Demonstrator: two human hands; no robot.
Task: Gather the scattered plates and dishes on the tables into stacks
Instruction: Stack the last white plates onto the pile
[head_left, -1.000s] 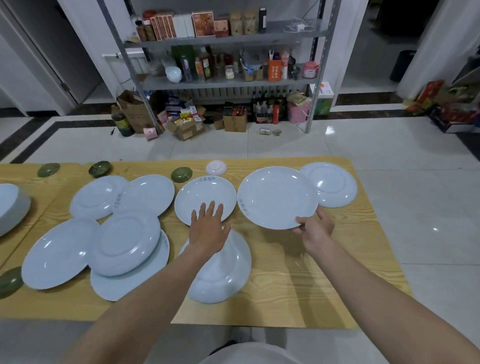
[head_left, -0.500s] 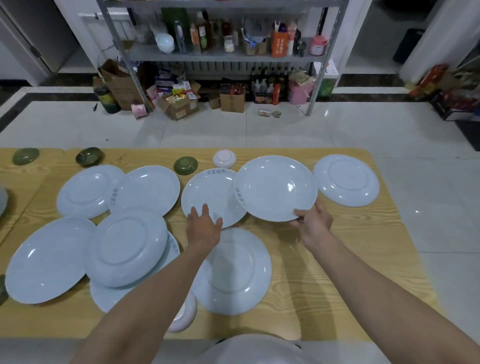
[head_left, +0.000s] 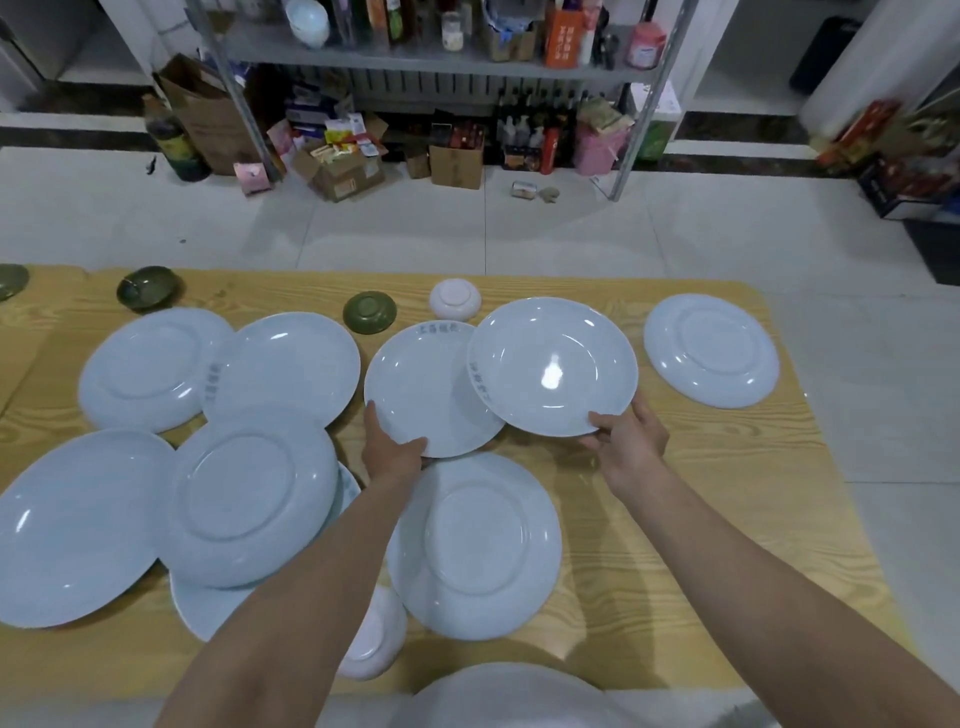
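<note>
We are stacking two plates, centre frame.
Our right hand (head_left: 626, 441) is pinching the raised plate (head_left: 550, 364), which is overlapping the centre plate (head_left: 421, 389) just left; our left hand (head_left: 392, 449) is gripping that one's near rim.

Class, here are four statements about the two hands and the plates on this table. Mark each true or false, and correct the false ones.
1. The left hand grips the middle plate by its near rim. True.
2. The right hand holds nothing. False: it grips the glinting plate by its near rim.
3. The glinting plate overlaps the middle plate's right edge. True.
4. The far-right plate sits on a stack. False: it lies alone on the table.
</note>
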